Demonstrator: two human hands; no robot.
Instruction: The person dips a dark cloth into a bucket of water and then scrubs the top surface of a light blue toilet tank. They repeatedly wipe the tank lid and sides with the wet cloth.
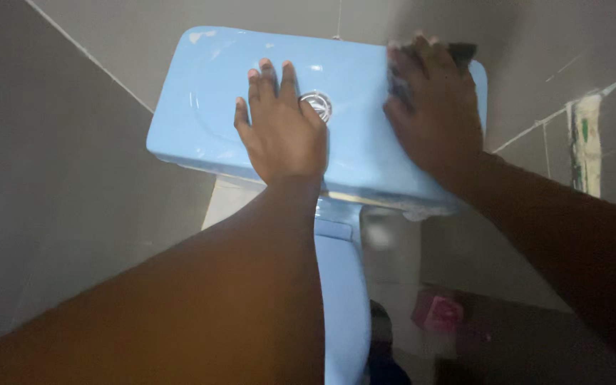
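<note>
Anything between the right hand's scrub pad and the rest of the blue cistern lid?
Only the left hand, flat on the cistern lid beside the chrome flush button. The right hand presses a dark scrub pad on the lid's right end. The left end is bare.

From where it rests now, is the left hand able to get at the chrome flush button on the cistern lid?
Probably yes: the left hand lies flat on the blue cistern lid, right beside the flush button, with nothing between them.

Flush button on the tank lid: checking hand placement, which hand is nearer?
Left. The left hand lies right beside the flush button; the right hand presses a dark scrubber farther right.
</note>
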